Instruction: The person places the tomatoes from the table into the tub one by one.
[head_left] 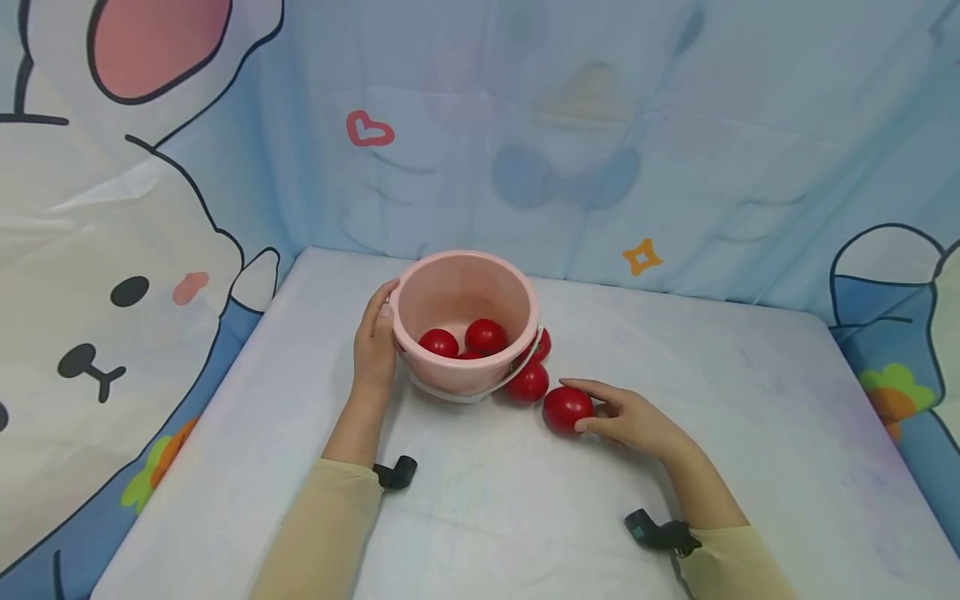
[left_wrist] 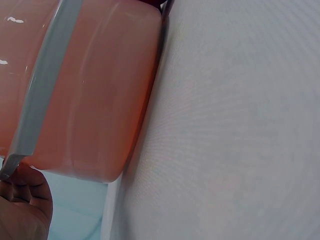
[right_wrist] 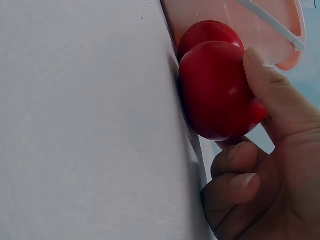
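Note:
A pink bucket point(head_left: 465, 375) with a white handle point(left_wrist: 42, 80) stands upright on the table. My left hand point(head_left: 375, 350) grips its left side by the rim, thumb toward me; in the left wrist view the curled fingers point(left_wrist: 37, 195) show at the handle's end. Inside the bucket lie several red tomatoes point(head_left: 486, 336), one mostly hidden by the front rim. To the right of the bucket, my right hand point(head_left: 633, 421) holds a tomato point(head_left: 567, 410) between thumb and fingers, low over the table. Another tomato point(head_left: 527, 383) sits between it and the bucket, with one more point(head_left: 543, 345) behind.
A white cloth covers the table point(head_left: 480, 517). Behind it hangs a blue printed curtain point(head_left: 450, 183), and more printed cloth with a cartoon animal point(head_left: 112, 292) runs along the left side. Each wrist wears a small black camera point(head_left: 660, 532).

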